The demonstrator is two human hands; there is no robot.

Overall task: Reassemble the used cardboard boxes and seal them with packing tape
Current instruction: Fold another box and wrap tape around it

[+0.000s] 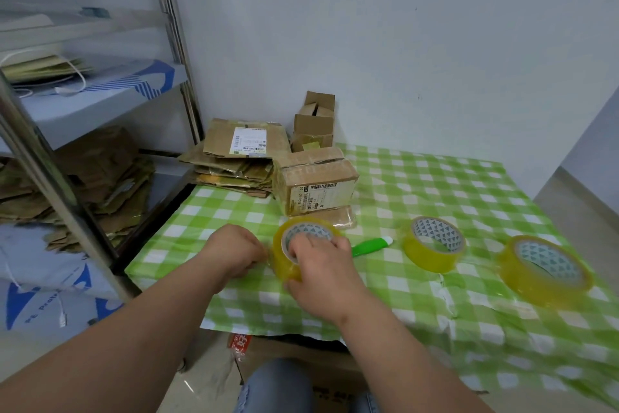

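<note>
My right hand (323, 273) grips a tape roll (294, 245) tilted on the green checked tablecloth (418, 178), fingers curled into its core, thumb under the rim. My left hand (236, 250) sits just beside the roll, fingertips pressed together at its edge; whether they pinch the tape end I cannot tell. Behind stands a taped box (315, 183), beside a stack of flattened boxes (234, 158). To the right lie a green-handled cutter (371, 245) and two more rolls (433, 245).
</note>
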